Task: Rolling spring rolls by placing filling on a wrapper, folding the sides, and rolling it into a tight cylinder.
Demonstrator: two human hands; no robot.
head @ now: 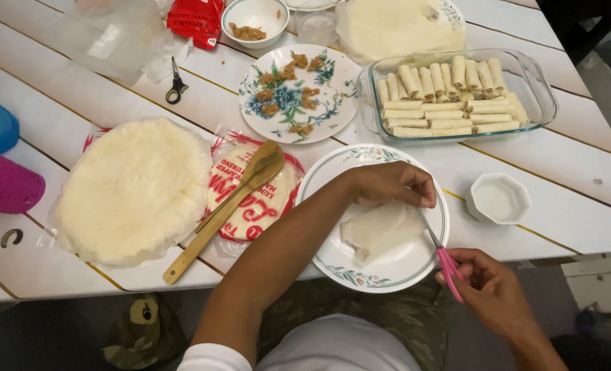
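Wrapper (381, 230), pale and folded into a flat packet, is lying in the middle of a white floral-rimmed plate (333, 261) on the surface (566, 165). Left hand (391, 184) is curling over its 12 o'clock edge, fingertips pinching the wrapper. Right hand (491, 288), at 4 o'clock, is grasping pink-handled scissors (446, 261), blades touching the wrapper. At 9 o'clock, a round red-and-white package (254, 199) is sitting under wooden spoons (226, 216); a red packet (197, 19) is lying at 11 o'clock.
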